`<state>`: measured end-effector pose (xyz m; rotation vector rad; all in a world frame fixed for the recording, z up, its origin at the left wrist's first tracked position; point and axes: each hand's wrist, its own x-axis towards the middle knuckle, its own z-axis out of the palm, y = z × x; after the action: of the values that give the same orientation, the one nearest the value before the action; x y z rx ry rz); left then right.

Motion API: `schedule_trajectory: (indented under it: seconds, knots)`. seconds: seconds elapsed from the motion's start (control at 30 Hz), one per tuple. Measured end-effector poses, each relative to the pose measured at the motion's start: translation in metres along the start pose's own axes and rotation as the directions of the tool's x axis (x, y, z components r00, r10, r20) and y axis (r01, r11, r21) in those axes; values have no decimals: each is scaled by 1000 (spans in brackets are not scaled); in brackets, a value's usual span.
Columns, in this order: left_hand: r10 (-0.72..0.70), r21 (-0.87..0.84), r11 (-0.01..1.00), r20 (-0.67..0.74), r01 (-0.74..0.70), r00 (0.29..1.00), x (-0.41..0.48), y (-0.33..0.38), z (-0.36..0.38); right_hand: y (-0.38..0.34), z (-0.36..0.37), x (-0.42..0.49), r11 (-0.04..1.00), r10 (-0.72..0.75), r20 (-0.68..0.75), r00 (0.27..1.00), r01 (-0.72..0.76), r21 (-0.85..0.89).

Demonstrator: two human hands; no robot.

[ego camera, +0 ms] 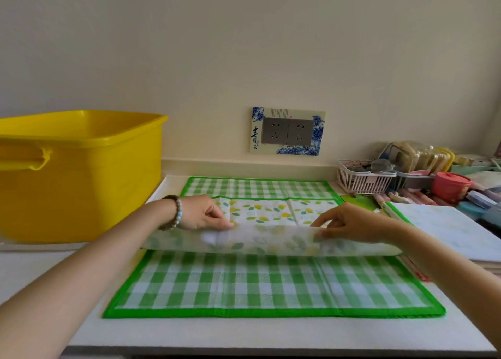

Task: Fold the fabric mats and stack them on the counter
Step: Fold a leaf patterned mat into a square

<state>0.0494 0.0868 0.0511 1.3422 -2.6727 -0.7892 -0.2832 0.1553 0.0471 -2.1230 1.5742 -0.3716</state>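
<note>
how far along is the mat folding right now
Done: no folded mat clearly shows stacked on the counter yet. In hand: the left hand and right hand pinch the near edge of the lemon-print mat, lifted mid-fold. Left: finishing that fold, then the green checked mat, lying flat and open underneath, and stacking both.

the desk (pixel 244 331) in front of me is a white counter that runs back to the wall. a green checked mat (pixel 271 285) with a solid green border lies spread flat across its middle, near edge close to the desk's front. on my left a big yellow tub (pixel 81 190) stands near the mat's far left corner. on my right a white board (pixel 444 228) lies flat against the mat's right edge. behind it stand a pink basket (pixel 363 181) and a red lidded pot (pixel 450 186), amid blurred small clutter.
</note>
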Motion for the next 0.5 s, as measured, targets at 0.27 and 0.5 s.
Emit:
schedule_trajectory:
  seconds: [0.27,0.5]
  knots:
    - [-82,128,988,-64,90,995,-16,21,-33,-23,-34,-7,992,17,87,996,-28,122]
    - [7,133,988,-515,72,857,-3,22,-24,-14,-41,24,998,23,-88,996,-18,61]
